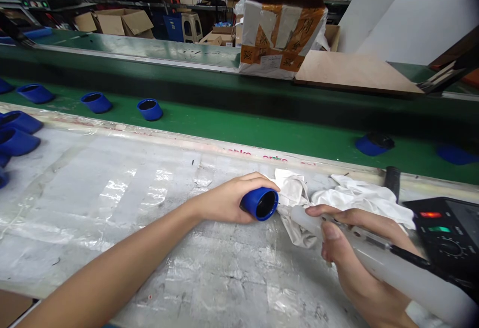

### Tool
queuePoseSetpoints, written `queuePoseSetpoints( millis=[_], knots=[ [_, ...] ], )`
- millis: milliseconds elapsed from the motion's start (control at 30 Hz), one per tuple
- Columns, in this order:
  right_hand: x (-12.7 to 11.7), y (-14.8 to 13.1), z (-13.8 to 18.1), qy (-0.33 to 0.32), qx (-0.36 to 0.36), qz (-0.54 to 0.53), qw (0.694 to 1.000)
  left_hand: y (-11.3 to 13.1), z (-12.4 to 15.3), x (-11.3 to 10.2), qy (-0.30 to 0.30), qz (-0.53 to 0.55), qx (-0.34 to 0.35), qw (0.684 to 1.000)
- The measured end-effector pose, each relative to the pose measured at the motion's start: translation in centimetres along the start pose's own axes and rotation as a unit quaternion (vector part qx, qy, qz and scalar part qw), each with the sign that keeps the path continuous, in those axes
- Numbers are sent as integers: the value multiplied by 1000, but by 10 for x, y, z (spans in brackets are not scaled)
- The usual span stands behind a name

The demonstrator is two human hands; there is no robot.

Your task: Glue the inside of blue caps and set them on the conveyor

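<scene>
My left hand [245, 196] is wrapped round a short blue cylindrical cup [261, 204], tilted so that its dark open end faces right. In my right hand [355, 248] is a thick white tube-shaped dispenser [392, 270] with a rounded front end and a black cable or hose along its top. A thin needle-like tip runs from the dispenser to the cup's rim; whether it touches the rim, I cannot tell. Crumpled white cloths [355, 196] lie behind the dispenser and beside the cup.
A black control box [445, 233] with a knob and red and green lights stands at the right. Several blue cups [149, 109] sit along the green conveyor belt [224, 128]. More blue cups [18, 141] cluster at the left. A taped carton [277, 39] stands behind the belt.
</scene>
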State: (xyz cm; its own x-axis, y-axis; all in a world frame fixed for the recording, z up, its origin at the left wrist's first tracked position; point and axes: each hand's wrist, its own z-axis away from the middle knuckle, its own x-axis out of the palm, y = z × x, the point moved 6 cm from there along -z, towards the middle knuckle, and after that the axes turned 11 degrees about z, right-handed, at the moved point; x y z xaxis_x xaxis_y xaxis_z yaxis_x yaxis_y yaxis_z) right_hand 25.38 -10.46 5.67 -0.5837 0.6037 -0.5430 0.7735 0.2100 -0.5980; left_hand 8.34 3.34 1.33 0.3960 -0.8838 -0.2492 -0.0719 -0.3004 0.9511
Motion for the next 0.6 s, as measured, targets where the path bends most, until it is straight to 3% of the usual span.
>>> queuePoseSetpoints(
  millis=[200, 333, 400, 500, 600],
  knots=[
    [1, -2, 0, -8, 11, -5, 1000, 3, -1, -1, 2, 2, 3, 1000],
    [2, -5, -1, 3, 67, -15, 998, -2, 1, -3, 25, 20, -17, 999],
    [-1, -6, -1, 21, 89, -13, 996, -7, 3, -7, 59, 35, -32, 997],
    [-11, -10, -2, 52, 51, 3, 997, -12, 4, -19, 132, 94, -48, 986],
    [-20, -4, 0, 103, 41, 25, 994, -19, 5, -55, 271, 48, -106, 956]
  ],
)
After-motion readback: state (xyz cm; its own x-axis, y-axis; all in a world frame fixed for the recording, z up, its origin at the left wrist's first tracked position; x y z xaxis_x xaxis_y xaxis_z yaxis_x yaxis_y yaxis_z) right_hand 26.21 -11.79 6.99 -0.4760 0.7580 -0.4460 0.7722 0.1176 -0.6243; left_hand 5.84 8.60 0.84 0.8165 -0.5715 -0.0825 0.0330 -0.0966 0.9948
